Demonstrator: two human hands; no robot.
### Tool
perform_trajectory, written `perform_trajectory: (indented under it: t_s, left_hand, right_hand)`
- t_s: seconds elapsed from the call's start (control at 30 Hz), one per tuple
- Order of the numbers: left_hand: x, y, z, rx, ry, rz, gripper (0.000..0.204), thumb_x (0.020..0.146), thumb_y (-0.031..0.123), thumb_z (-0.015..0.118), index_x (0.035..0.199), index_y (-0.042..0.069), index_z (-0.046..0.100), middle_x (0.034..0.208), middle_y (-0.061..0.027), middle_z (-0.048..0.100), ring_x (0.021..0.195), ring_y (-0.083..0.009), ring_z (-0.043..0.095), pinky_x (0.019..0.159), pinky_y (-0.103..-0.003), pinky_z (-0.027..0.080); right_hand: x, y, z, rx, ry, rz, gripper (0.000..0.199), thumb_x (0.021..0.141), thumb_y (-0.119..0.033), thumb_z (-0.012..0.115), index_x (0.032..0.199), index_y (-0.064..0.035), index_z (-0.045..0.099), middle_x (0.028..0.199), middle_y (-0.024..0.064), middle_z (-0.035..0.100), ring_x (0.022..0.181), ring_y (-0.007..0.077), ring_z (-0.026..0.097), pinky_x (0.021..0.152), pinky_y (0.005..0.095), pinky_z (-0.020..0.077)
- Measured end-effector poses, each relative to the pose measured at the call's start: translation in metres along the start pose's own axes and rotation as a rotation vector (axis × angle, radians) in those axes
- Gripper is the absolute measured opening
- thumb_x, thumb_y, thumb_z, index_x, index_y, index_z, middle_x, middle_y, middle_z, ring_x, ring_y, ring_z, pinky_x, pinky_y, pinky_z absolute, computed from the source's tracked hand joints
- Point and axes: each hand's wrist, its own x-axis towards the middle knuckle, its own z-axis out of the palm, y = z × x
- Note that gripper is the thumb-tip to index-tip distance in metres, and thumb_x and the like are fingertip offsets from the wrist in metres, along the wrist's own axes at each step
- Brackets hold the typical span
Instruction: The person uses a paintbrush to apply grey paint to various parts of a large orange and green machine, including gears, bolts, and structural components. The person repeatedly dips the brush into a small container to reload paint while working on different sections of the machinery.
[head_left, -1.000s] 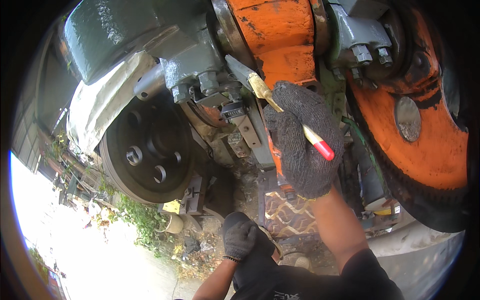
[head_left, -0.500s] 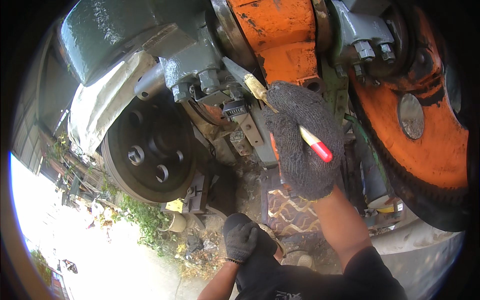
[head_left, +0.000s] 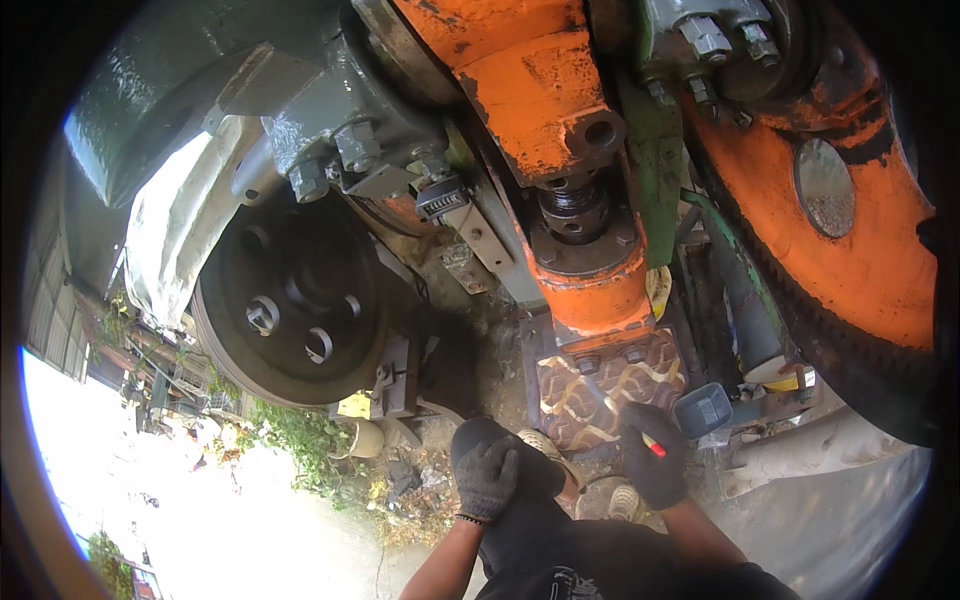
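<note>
The right hand (head_left: 657, 472), gloved, is closed around a brush (head_left: 608, 400), its bristles slanting forward and left over a patterned mat (head_left: 565, 405), probably so they stay clear of the fingers. Well left of this grip, the gloved left hand (head_left: 486, 480) holds nothing visible and lies loosely over the knee (head_left: 478, 435), seemingly for support. A tub (head_left: 703, 409) sits just right of the brush grip; beyond the mat, the orange machine (head_left: 597, 300) would block reaching straight ahead.

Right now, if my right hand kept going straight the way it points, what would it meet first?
Your right hand would probably meet the brown patterned surface first, brush leading, though one view leaves the depth unclear.
</note>
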Motion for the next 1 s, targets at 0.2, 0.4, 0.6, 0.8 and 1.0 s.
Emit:
perform_trajectory:
  t_s: [0.2, 0.4, 0.6, 0.8, 1.0]
  left_hand:
    - [-0.002, -0.005, 0.005, 0.053, 0.008, 0.083, 0.024, 0.093, 0.014, 0.072, 0.116, 0.009, 0.078, 0.119, -0.0183, 0.074, 0.128, -0.0413, 0.062, 0.114, -0.055, 0.046]
    - [0.015, 0.009, 0.027, -0.048, -0.060, 0.105, 0.021, 0.092, 0.016, 0.075, 0.111, 0.009, 0.081, 0.113, -0.0156, 0.077, 0.114, -0.0369, 0.070, 0.108, -0.050, 0.052]
    - [0.027, 0.039, 0.031, -0.026, -0.039, 0.266, 0.019, 0.096, 0.021, 0.068, 0.108, 0.010, 0.076, 0.097, -0.0181, 0.073, 0.091, -0.0404, 0.070, 0.084, -0.052, 0.055]
    - [0.024, 0.036, 0.032, 0.042, -0.018, 0.307, 0.018, 0.096, 0.021, 0.068, 0.107, 0.009, 0.076, 0.095, -0.0179, 0.072, 0.090, -0.0406, 0.069, 0.083, -0.052, 0.054]
    - [0.008, 0.018, 0.019, 0.173, -0.015, 0.297, 0.027, 0.092, 0.020, 0.076, 0.117, 0.011, 0.076, 0.117, -0.0163, 0.074, 0.117, -0.0410, 0.068, 0.108, -0.053, 0.051]
  right_hand:
    - [-0.099, 0.054, -0.079, -0.464, 0.064, 0.255, 0.015, 0.096, -0.001, 0.069, 0.110, -0.0025, 0.074, 0.102, 0.0075, 0.075, 0.092, 0.0157, 0.070, 0.080, 0.0336, 0.0568]
    - [-0.112, 0.077, -0.113, -0.101, 0.281, 0.608, 0.018, 0.101, -0.008, 0.065, 0.116, -0.0034, 0.074, 0.095, 0.0041, 0.070, 0.080, 0.0116, 0.064, 0.072, 0.0313, 0.0527]
    - [-0.093, 0.071, -0.093, 0.058, 0.334, 0.525, 0.021, 0.100, -0.005, 0.064, 0.119, -0.0029, 0.074, 0.108, 0.0064, 0.072, 0.089, 0.0140, 0.066, 0.078, 0.0300, 0.0547]
    - [-0.024, 0.006, -0.038, 0.170, 0.097, 0.254, 0.026, 0.097, 0.002, 0.062, 0.120, -0.0004, 0.074, 0.123, 0.0131, 0.074, 0.112, 0.0218, 0.071, 0.095, 0.0345, 0.0581]
    - [0.102, -0.069, 0.063, 0.395, -0.051, -0.281, 0.030, 0.096, 0.004, 0.066, 0.126, 0.0041, 0.070, 0.126, 0.0149, 0.073, 0.119, 0.0229, 0.070, 0.100, 0.0346, 0.0579]
